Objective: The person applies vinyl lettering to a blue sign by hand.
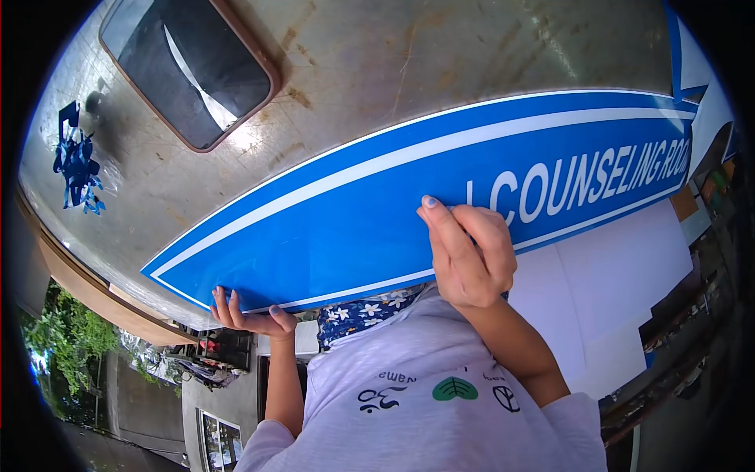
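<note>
A long blue sign (354, 228) with a white border line lies on the metal tabletop, and white letters (590, 179) on its right part read "COUNSELING ROO", the rest cut off from sight. My left hand (248, 315) rests at the sign's near left edge, fingers and thumb apart, the fingertips touching the blue face. Over the middle of the sign, just left of the lettering, my right hand (472, 256) is raised with thumb and index finger pinched together. Whatever is between those fingertips, if anything, is too small to make out.
A dark glossy panel with a brown rim (189, 71) sits at the upper left. Blue scraps (77, 165) lie at the far left. White sheets (613, 275) are below the sign at right, near shelving (684, 322). Plants (71, 334) show beyond the table.
</note>
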Demonstrator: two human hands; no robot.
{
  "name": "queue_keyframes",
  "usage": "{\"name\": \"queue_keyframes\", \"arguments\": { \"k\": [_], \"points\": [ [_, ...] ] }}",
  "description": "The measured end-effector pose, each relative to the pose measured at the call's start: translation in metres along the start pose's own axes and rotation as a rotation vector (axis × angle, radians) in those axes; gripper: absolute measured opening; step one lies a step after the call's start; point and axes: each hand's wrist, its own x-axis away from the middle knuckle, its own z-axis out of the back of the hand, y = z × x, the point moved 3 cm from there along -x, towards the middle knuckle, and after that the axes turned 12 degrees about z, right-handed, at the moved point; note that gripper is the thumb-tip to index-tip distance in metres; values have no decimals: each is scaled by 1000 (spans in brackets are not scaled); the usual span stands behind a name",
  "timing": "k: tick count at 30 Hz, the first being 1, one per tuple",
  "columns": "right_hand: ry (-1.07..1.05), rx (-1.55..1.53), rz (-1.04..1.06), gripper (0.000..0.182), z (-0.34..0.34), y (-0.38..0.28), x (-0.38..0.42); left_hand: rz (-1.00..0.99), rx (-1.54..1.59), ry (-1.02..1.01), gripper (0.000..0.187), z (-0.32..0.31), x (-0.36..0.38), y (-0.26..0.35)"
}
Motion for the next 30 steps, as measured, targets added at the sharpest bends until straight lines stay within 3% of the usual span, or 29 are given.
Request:
{"name": "queue_keyframes", "arguments": {
  "k": [30],
  "points": [
    [8,183,12,24,-9,-2,-4,6,50,-29,54,3,-2,1]
  ]
}}
